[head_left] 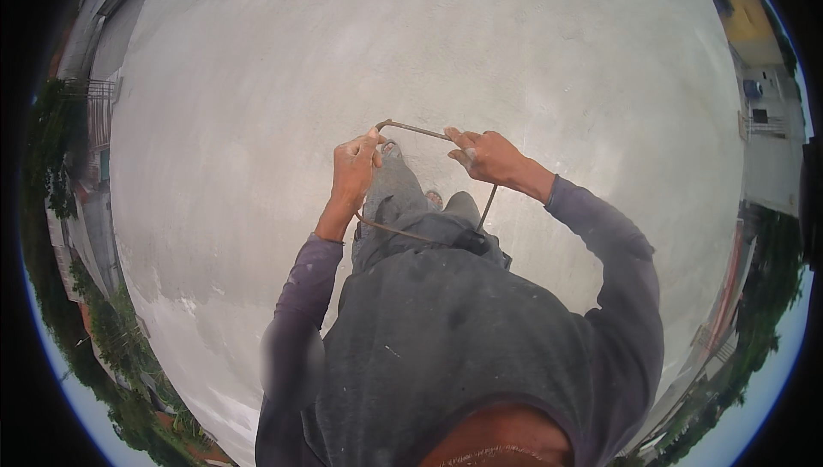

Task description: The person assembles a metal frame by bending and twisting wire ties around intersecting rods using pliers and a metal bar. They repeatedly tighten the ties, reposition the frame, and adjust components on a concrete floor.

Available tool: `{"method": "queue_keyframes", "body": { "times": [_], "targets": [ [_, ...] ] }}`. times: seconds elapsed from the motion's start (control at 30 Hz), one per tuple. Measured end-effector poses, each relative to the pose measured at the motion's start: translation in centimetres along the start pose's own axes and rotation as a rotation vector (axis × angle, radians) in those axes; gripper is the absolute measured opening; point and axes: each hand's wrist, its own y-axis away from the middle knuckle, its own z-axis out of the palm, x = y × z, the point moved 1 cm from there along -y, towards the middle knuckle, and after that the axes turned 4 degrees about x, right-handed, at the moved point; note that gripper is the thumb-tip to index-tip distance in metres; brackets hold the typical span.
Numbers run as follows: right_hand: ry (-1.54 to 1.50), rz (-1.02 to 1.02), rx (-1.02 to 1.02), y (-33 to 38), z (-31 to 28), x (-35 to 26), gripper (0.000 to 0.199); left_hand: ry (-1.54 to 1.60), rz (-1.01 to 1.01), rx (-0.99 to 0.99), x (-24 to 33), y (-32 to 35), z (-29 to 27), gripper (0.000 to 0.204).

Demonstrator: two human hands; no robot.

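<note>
Nearest the camera, the person's grey shirt (446, 338) filled the lower view, with both purple sleeves reaching forward. The 2 hands held a bent, rusty steel rod (413, 129) shaped into a loop in front of the waist. The left hand (356, 165) was closed around one corner; the right hand (484, 155) gripped the opposite corner, likely to keep the frame square. Below lay a pale concrete slab (257, 81), the feet (393, 150) planted on it.

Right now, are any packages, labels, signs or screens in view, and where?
None in view. Both hands, left hand and right hand, grip a bent rusty metal rod over a bare grey concrete slab; distant buildings at the rim are too small to tell.
</note>
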Motion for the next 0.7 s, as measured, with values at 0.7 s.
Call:
{"method": "queue_keyframes", "body": {
  "times": [0.7],
  "targets": [
    [-1.303, 0.658, 0.458, -41.3, -18.3, 33.5, 0.094, 0.25, -0.13, -0.277, 21.6, -60.3, 4.5, 0.028]
  ]
}}
